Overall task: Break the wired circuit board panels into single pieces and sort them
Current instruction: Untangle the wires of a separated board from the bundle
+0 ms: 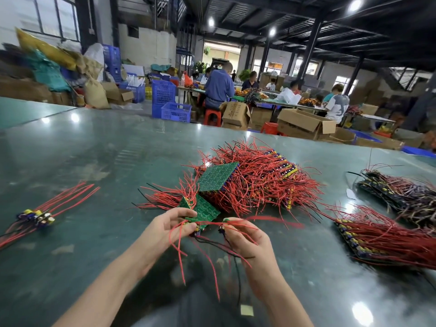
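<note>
My left hand (173,226) pinches the near edge of a green circuit board panel (204,210) with red and black wires hanging from it. My right hand (245,237) pinches a small single piece (223,228) just apart from that panel, its wires trailing below. Behind them lies a big heap of wired panels (254,178) with one green panel (218,177) tilted on top. A small group of single pieces (37,217) with red wires lies at the far left.
The glossy green table (106,161) holds more wired panels at the right (382,237) and a darker stack (401,192) behind them. Beyond the table's far edge are blue crates (175,110), cardboard boxes (304,123) and seated people at another table.
</note>
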{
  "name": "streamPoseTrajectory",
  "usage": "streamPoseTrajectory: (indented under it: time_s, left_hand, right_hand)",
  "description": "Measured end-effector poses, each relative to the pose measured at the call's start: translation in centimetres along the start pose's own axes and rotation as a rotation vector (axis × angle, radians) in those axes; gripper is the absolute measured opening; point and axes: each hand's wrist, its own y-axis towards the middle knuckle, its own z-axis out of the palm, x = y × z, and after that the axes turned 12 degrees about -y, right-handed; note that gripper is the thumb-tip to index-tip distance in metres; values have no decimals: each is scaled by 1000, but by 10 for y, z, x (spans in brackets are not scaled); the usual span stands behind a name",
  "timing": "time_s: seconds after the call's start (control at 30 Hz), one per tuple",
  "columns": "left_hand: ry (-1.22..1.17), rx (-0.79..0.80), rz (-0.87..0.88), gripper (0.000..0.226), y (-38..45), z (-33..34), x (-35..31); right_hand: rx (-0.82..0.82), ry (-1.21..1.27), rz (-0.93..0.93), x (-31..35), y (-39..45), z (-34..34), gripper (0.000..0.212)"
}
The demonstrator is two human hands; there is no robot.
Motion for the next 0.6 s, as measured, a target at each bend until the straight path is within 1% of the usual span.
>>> streamPoseTrajectory:
  time_s: [0.07,0.1,0.13,0.2,0.23,0.27,0.3,0.37,0.43,0.5,0.53,0.57,0.6]
  left_hand:
    - [138,-2,35,30,0,-1,2]
    - [158,30,28,31,0,-1,2]
    - [164,78,9,34,-1,-2,2]
    - [172,164,-7,45,-3,-6,1]
    - [179,177,10,54,-3,-8,0]
    - [166,161,46,63,-3,-10,0]
    - [139,120,94,67,-3,-10,0]
    - [51,-27,195,70,-2,-8,-1]
    - [-55,-225,300,78,2,-8,-2]
    - [-252,-384,393,69,5,-11,-9]
    - [-402,-402,415,61,5,-12,-15]
    - [-530,-361,410,51,4,-11,-20]
    - [-593,-286,389,40,1,-8,-24]
  right_hand:
    - [-33,-53,-54,3,0,0,18]
    - [-54,-64,-59,4,-1,1,10]
    - [-73,-68,-53,3,0,2,8]
    - [-118,-35,-9,2,0,2,11]
    - [-140,-4,19,1,0,2,10]
    - [-155,24,40,-1,1,1,9]
    - [-163,47,61,0,1,0,7]
    - [-175,78,77,-1,2,-2,8]
    - [-171,110,74,-1,3,-2,12]
    - [-154,135,68,0,2,-2,16]
    - [-148,140,60,1,2,-2,19]
    - [-149,140,49,1,2,-2,23]
    - [-155,142,36,1,2,-2,26]
